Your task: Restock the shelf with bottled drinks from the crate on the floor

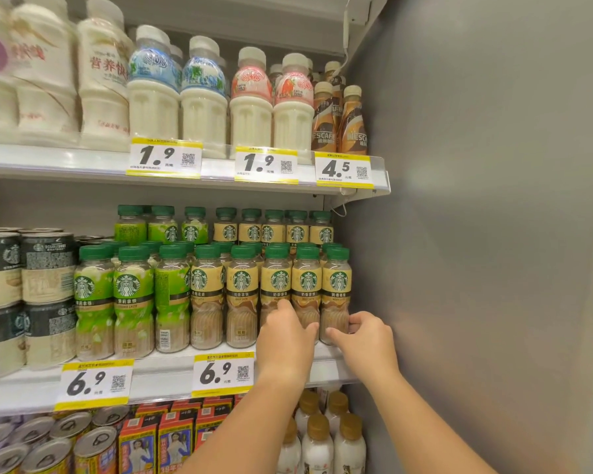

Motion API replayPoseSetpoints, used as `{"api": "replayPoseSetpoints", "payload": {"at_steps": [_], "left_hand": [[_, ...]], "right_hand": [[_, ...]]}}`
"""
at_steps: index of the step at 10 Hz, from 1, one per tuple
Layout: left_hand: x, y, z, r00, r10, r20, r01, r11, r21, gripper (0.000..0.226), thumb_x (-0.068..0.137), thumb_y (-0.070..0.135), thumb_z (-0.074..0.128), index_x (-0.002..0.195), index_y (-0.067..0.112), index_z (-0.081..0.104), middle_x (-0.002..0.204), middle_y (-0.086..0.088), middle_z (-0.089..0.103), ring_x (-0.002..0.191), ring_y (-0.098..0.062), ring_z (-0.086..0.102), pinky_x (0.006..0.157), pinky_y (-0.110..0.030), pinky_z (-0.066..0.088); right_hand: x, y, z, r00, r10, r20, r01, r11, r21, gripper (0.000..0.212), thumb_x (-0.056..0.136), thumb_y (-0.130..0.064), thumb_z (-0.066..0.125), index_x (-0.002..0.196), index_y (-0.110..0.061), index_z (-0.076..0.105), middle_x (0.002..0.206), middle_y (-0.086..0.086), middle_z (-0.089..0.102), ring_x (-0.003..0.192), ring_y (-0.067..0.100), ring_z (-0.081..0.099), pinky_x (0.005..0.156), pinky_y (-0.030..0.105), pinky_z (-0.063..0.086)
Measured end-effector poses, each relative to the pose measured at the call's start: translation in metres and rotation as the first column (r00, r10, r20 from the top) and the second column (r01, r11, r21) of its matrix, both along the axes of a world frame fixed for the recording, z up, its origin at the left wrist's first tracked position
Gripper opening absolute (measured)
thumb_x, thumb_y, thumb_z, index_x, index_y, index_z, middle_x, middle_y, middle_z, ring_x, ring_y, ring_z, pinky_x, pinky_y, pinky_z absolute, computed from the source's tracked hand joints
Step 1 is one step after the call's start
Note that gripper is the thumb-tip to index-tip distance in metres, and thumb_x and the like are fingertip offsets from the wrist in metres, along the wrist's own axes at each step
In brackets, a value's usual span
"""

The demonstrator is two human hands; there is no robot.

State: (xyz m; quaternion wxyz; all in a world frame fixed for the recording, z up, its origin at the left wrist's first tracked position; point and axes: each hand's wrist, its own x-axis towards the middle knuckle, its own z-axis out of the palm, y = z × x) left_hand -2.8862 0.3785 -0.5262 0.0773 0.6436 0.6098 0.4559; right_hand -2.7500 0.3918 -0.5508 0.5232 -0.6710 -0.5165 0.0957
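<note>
Head view: both hands are up at the white middle shelf (pixel 165 367). The left hand (pixel 285 340) lies against the lower bodies of two green-capped, tan-labelled coffee bottles (pixel 307 285), fingers curled loosely around them. The right hand (pixel 363 336) pinches the base of the end tan-labelled bottle (pixel 336 285), just beside the grey side wall (pixel 476 234). Yellow price tags (pixel 223 372) line the shelf edge.

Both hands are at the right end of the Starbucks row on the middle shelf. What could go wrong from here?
1. The left hand and right hand press on the lower bodies of the rightmost beige-label latte bottles; a push could tip these tightly packed bottles into their neighbours.
2. These bottles stand at the shelf's front lip, so one nudged forward might fall.
3. The left forearm crosses the 6.9 price tag and may knock it loose.
</note>
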Motion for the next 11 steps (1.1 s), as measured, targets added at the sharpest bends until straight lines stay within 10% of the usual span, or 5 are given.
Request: {"api": "replayPoseSetpoints", "payload": {"at_steps": [8,11], "left_hand": [[-0.002,0.004,0.000,0.997,-0.043,-0.062,0.041,0.999,-0.026,0.037,0.092,0.042,0.068,0.107,0.011,0.054,0.105,-0.008,0.065,0.097,-0.029,0.065,0.079,-0.038,0.055],[-0.048,-0.022,-0.001,0.863,-0.045,-0.503,0.130,0.982,0.135,0.036,0.098,0.052,0.044,0.102,0.017,0.051,0.098,-0.002,0.063,0.093,-0.024,0.063,0.073,-0.036,0.052]], "right_hand": [[0.000,0.008,0.002,0.999,0.035,0.033,-0.034,0.999,-0.039,0.066,0.084,-0.040,0.076,0.138,-0.010,0.054,0.129,0.008,0.066,0.115,0.027,0.064,0.092,0.039,0.055],[-0.015,-0.040,0.006,0.919,0.024,0.395,0.011,0.996,-0.087,0.065,0.093,-0.056,0.049,0.146,-0.019,0.040,0.143,0.002,0.052,0.128,0.023,0.052,0.100,0.038,0.047]]}}
